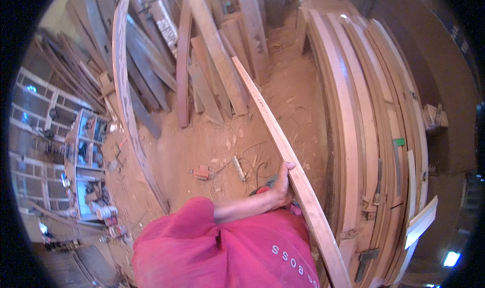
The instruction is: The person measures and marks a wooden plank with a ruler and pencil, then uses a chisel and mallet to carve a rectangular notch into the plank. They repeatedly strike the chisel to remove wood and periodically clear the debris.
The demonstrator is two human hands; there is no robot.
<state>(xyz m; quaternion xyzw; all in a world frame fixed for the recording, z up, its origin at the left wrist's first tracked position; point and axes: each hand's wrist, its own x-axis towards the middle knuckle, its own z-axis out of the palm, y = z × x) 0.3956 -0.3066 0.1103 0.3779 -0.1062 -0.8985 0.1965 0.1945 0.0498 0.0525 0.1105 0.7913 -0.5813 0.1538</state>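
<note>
My left hand (284,185) is closed around a long, narrow wooden board (275,126), its thumb over the upper face. The board slants from the floor area ahead down past my right side and leaves the view at the lower edge. My left forearm crosses in front of my red shirt. Close by on the right lies a stack of long planks (348,126) on a bench. My right hand is out of sight.
Many planks (212,50) lean at the back. A long curved board (124,86) stands at left. On the dusty floor are an orange tool (202,173), a pale strip (239,168) and a cable (260,169). A hammer (365,261) rests on the stack; a cluttered shelf (78,187) is far left.
</note>
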